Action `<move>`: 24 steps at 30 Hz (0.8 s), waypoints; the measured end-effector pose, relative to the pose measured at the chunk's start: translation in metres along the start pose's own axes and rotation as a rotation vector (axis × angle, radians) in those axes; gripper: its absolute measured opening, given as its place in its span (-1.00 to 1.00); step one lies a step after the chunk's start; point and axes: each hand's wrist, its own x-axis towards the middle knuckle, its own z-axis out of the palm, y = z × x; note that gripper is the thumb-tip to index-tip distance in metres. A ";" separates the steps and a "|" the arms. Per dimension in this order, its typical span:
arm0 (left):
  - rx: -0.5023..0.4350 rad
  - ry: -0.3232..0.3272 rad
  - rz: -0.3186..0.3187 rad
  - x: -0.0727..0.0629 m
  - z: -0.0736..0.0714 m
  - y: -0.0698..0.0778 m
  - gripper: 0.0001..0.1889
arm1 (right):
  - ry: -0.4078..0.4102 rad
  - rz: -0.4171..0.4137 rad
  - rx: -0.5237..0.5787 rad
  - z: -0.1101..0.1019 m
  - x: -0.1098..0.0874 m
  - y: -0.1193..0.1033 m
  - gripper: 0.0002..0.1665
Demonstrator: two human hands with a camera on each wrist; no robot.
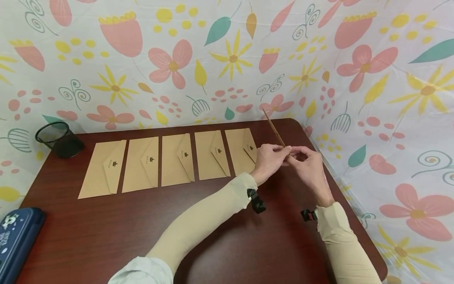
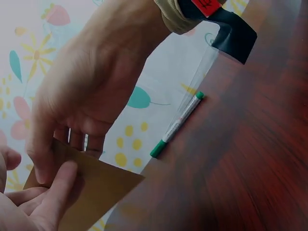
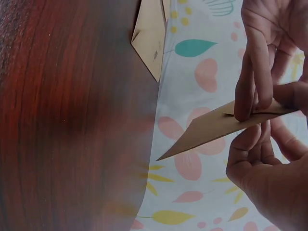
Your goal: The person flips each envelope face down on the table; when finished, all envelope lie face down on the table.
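Observation:
Both hands hold a brown kraft envelope [image 1: 274, 127] above the table's far right corner, seen nearly edge-on in the head view. My left hand [image 1: 268, 161] pinches it between thumb and fingers. On the other side, my right hand [image 1: 308, 167] grips it too, its fingers close against the left ones. The right wrist view has the envelope [image 3: 202, 130] tilted, with the fingers covering its flap area. Several matching envelopes [image 1: 210, 156] lie in a row to the left, flaps bearing a dark crown print; my left hand partly covers the rightmost one.
A black mesh pen cup [image 1: 64, 142] stands at the table's back left corner. At the left edge lies a dark blue case [image 1: 19, 240]. A green-capped marker [image 2: 179, 124] rests near the table edge. Flowered curtain [image 1: 230, 59] surrounds the dark wooden table [image 1: 227, 252].

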 end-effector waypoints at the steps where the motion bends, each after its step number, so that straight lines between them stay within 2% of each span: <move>1: -0.001 0.007 -0.008 0.000 0.000 0.000 -0.70 | -0.010 0.004 0.002 0.000 0.000 0.000 -0.67; 11: -0.170 0.032 -0.056 0.000 -0.001 -0.007 -0.71 | -0.118 -0.014 -0.035 -0.002 0.001 0.003 -0.55; 16: -0.216 0.050 -0.091 0.000 0.000 -0.009 -0.72 | -0.193 -0.058 0.015 -0.004 0.001 0.007 -0.57; 19: -0.266 0.045 -0.105 0.001 0.000 -0.009 -0.74 | -0.200 -0.055 0.026 -0.004 0.001 0.011 -0.60; 24: -0.336 0.040 -0.113 0.001 0.002 -0.009 -0.74 | -0.140 -0.028 -0.024 -0.002 0.004 0.022 -0.61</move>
